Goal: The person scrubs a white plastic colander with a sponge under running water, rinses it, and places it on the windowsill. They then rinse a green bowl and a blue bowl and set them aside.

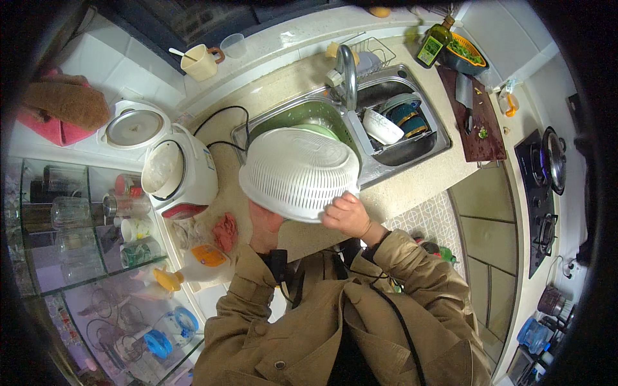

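A white plastic colander with slotted sides is tipped over in my two hands, its base turned up, in front of the left sink basin. My left hand grips it from beneath at the near left rim; the fingers are partly hidden behind it. On the near right, my right hand has its fingers curled over the rim. Behind the colander a light green bowl shows in part in the left basin; the rest is covered.
A steel faucet rises behind the sink. Bowls sit in the right basin. A cutting board with a knife lies at right, an open rice cooker stands at left, and a bottle stands behind.
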The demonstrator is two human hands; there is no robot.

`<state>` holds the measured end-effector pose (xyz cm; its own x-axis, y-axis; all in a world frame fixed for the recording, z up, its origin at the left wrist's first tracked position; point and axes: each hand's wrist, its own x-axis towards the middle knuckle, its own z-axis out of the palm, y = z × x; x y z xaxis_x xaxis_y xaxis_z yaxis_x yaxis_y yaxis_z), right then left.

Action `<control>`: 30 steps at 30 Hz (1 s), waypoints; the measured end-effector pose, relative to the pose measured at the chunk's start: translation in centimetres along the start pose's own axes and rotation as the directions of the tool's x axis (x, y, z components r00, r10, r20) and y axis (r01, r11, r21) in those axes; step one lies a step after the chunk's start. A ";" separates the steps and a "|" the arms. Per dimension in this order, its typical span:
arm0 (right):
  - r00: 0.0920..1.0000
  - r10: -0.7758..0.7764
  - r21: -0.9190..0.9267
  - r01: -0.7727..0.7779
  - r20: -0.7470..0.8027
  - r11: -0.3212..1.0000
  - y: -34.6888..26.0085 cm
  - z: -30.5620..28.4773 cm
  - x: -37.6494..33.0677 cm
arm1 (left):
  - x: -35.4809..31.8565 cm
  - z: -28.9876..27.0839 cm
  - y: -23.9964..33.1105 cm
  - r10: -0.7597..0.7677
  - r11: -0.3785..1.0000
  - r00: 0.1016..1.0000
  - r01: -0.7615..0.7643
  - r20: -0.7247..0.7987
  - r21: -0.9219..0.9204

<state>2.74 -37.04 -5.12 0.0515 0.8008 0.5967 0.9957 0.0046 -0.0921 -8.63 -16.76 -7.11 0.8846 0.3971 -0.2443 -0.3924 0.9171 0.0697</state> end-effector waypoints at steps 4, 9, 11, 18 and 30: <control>0.993 -0.034 0.033 0.030 0.113 0.999 -0.2 0.6 -2.4 | -0.8 -2.1 1.1 -0.045 0.998 0.999 0.043 0.030 0.046; 0.980 -0.017 0.006 0.016 0.198 1.000 0.9 1.3 -4.9 | -0.9 -3.0 1.8 0.092 0.945 0.859 0.084 -0.504 0.316; 0.961 0.008 0.038 -0.020 0.275 0.999 1.0 1.4 -6.3 | -0.5 -3.4 1.7 0.022 0.951 0.892 0.121 -0.451 0.285; 0.592 0.756 0.447 -0.777 0.280 0.443 3.2 2.0 -10.6 | 0.9 -5.7 3.1 0.107 0.900 0.919 0.073 -0.380 0.429; 0.080 0.790 0.791 0.020 0.608 -0.612 6.8 3.9 -8.7 | 3.8 -6.5 1.5 0.012 0.718 0.920 0.265 -0.392 0.644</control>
<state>8.74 -41.62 -14.00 0.7437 0.4323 -0.5099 -0.6685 0.4869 -0.5622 -7.46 -14.11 -14.21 0.7105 0.3631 -0.6028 0.1142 0.7858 0.6079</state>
